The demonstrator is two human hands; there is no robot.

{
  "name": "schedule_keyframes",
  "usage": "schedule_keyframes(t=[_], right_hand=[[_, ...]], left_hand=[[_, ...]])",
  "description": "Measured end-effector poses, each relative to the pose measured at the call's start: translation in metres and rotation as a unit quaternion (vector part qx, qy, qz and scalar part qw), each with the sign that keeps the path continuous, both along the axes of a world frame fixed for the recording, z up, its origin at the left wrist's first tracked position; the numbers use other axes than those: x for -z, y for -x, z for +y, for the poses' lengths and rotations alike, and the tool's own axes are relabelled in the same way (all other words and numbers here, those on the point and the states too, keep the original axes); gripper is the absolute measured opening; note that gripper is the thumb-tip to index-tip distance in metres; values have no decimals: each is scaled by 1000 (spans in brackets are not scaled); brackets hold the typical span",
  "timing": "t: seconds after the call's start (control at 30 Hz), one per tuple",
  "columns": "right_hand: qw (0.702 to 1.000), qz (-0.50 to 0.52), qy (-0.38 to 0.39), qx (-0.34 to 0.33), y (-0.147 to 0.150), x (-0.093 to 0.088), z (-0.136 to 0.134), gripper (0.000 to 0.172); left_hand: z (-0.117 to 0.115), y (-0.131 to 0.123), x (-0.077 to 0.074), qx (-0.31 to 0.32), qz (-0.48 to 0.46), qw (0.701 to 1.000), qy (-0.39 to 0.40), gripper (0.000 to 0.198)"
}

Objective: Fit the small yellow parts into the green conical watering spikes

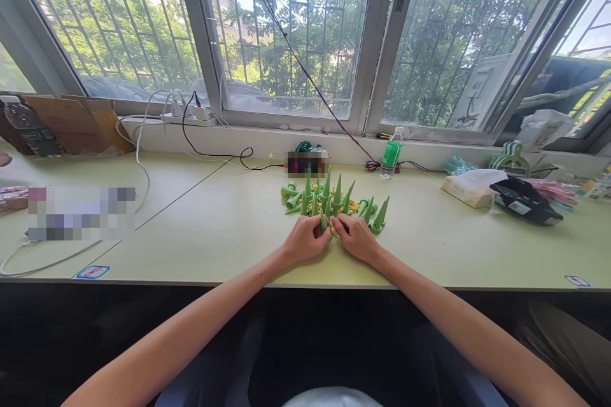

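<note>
My left hand [309, 238] is closed around a green plastic spike [323, 221], its pointed tip sticking up past the fingers. Close beside it, almost touching, my right hand [356, 237] has its thumb and fingers pressed together near the spike. Whatever lies in that pinch is too small and covered to make out. Just beyond both hands is a group of similar green cone-shaped spikes [337, 194], several upright and others lying on their sides. Small yellow pieces [354, 206] are scattered among them. One spike [379, 216] stands a little to the right of my right hand.
A green-labelled bottle [391, 154] stands by the window wall. To the right are a tissue box [468, 187] and a black package [525, 200]. White cables [143, 168] cross the left of the table [191, 248]. Another person's fingers [4, 159] show at the left edge.
</note>
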State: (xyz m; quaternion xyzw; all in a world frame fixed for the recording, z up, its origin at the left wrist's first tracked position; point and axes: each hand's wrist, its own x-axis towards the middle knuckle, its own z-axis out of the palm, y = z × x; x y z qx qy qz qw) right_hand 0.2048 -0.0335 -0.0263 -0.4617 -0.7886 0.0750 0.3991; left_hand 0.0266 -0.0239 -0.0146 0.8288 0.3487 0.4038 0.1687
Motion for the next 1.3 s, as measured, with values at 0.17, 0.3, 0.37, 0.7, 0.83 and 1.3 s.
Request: schedule_keyframes(t=[0.17,0.3,0.37,0.7,0.83,1.3], right_hand=[[998,39,11,-46,0,-4,-5,27],[996,41,12,-76,0,-5,-6,22],[995,38,11,-89,-1,-5,-7,21],[991,60,14,-117,-1,-4,-5,15],[991,50,19,-124,-2,-2,-3,17],[996,-21,2,-88,-5,4,0,36]], left_hand=[[1,-1,-4,-23,-63,996,58,24],[3,-1,-5,-28,-99,990,92,20],[5,0,-4,-32,-111,988,105,19],[8,1,0,-4,-113,986,123,19],[5,2,-2,-7,-97,989,115,23],[-2,3,-4,34,-70,994,81,48]])
